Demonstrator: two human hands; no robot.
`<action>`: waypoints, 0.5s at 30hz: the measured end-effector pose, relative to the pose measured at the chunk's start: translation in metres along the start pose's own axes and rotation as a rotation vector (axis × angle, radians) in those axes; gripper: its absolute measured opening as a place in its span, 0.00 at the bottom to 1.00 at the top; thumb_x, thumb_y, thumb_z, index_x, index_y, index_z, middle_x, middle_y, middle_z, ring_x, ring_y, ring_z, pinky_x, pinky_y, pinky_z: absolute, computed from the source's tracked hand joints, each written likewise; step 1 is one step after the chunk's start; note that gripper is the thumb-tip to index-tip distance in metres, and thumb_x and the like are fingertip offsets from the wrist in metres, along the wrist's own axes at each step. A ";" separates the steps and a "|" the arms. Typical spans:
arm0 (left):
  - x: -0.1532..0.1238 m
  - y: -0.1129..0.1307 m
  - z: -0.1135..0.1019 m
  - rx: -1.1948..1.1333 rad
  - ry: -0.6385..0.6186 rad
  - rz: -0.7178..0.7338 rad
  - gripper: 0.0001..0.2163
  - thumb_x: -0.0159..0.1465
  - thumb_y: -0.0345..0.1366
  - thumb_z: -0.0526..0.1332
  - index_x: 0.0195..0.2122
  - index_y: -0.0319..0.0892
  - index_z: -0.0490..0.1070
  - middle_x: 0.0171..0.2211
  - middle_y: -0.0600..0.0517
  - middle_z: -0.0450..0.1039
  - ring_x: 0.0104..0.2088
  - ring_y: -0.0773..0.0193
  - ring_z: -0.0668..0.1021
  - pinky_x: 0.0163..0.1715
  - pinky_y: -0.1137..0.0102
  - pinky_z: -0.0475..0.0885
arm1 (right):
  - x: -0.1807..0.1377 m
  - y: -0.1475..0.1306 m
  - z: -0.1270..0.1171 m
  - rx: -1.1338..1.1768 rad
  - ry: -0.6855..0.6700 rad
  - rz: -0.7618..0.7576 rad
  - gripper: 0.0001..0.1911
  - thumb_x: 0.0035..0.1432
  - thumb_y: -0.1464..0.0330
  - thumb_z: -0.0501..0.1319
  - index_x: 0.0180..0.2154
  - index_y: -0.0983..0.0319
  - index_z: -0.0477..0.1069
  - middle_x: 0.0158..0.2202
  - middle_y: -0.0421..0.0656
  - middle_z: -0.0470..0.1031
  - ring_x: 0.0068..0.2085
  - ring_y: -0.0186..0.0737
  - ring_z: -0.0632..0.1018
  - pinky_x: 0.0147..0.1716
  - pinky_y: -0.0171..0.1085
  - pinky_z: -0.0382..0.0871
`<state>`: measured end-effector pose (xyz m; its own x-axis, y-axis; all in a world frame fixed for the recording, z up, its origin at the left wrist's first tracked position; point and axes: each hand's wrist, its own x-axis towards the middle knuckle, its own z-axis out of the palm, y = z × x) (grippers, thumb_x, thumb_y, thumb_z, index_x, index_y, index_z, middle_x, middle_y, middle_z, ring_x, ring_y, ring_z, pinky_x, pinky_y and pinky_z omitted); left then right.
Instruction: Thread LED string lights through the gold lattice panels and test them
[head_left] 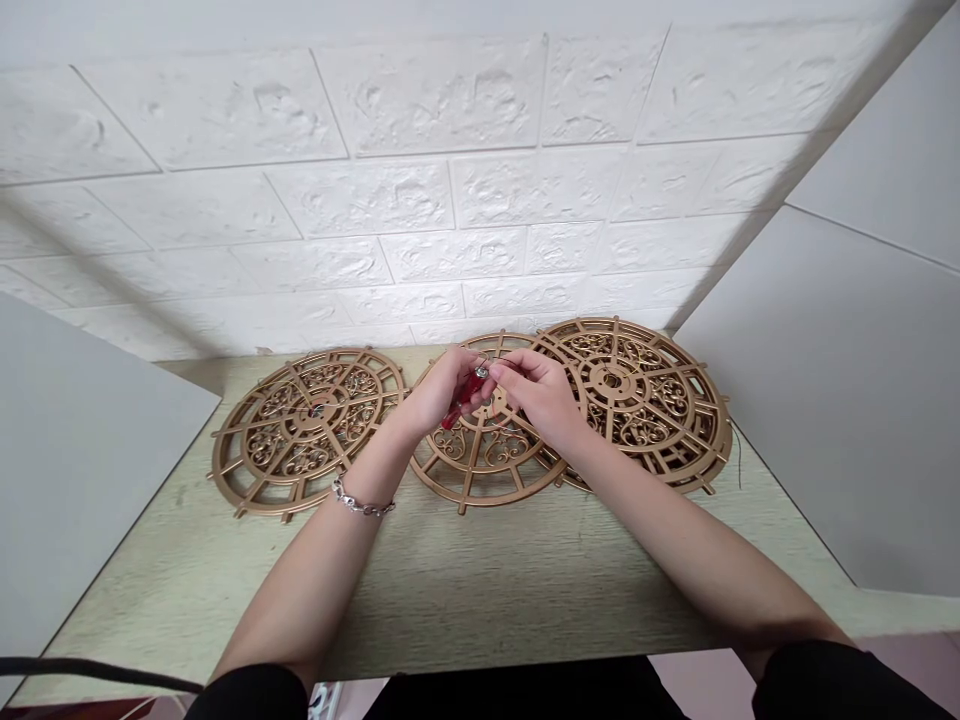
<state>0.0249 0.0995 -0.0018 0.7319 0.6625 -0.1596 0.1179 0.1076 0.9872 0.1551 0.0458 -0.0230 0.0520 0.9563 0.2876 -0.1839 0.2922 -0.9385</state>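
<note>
My left hand [442, 390] is closed around red-handled pliers [471, 385], with the small silver head pointing up toward my right hand. My right hand [544, 395] pinches a thin dark wire [507, 361] close to the pliers' head. Whether the jaws touch the wire is too small to tell. Both hands are above the middle gold openwork disc [470, 470], a round frame with spokes and scrollwork, and hide part of its centre.
Another gold disc [311, 415] lies to the left, with wire ends at its hub. Several stacked discs [637, 400] lie at the right, a thin wire [738, 460] hanging off their edge. White brick-pattern wall [420, 190] behind; grey panels [840, 400] flank the pale table [480, 570].
</note>
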 end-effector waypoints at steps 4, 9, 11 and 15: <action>0.001 -0.005 -0.002 -0.032 -0.027 0.011 0.13 0.55 0.40 0.46 0.19 0.39 0.59 0.15 0.55 0.54 0.14 0.72 0.57 0.14 0.75 0.53 | 0.000 0.001 0.000 0.014 -0.002 0.010 0.08 0.50 0.66 0.60 0.24 0.63 0.65 0.20 0.37 0.72 0.18 0.27 0.67 0.19 0.29 0.62; 0.001 -0.007 0.000 -0.001 -0.005 0.032 0.14 0.57 0.42 0.48 0.19 0.39 0.59 0.15 0.55 0.54 0.15 0.73 0.57 0.14 0.75 0.51 | 0.001 0.002 0.000 0.008 0.007 0.040 0.08 0.48 0.66 0.59 0.24 0.62 0.62 0.19 0.36 0.71 0.18 0.27 0.68 0.18 0.29 0.61; 0.000 -0.004 0.004 0.050 0.026 0.039 0.15 0.57 0.42 0.50 0.18 0.39 0.58 0.14 0.56 0.53 0.14 0.74 0.57 0.14 0.76 0.51 | 0.001 0.002 0.000 0.003 0.015 0.041 0.08 0.47 0.66 0.60 0.23 0.62 0.62 0.19 0.36 0.70 0.18 0.27 0.67 0.18 0.28 0.60; -0.001 0.000 0.008 0.058 0.053 0.036 0.16 0.59 0.41 0.49 0.16 0.40 0.57 0.13 0.56 0.53 0.14 0.74 0.57 0.13 0.75 0.50 | 0.001 0.002 0.000 0.006 0.015 0.037 0.08 0.47 0.67 0.59 0.23 0.62 0.62 0.19 0.36 0.70 0.17 0.26 0.66 0.17 0.28 0.59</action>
<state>0.0294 0.0930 -0.0022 0.7003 0.7034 -0.1219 0.1318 0.0404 0.9905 0.1548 0.0475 -0.0241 0.0596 0.9665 0.2496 -0.1918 0.2565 -0.9473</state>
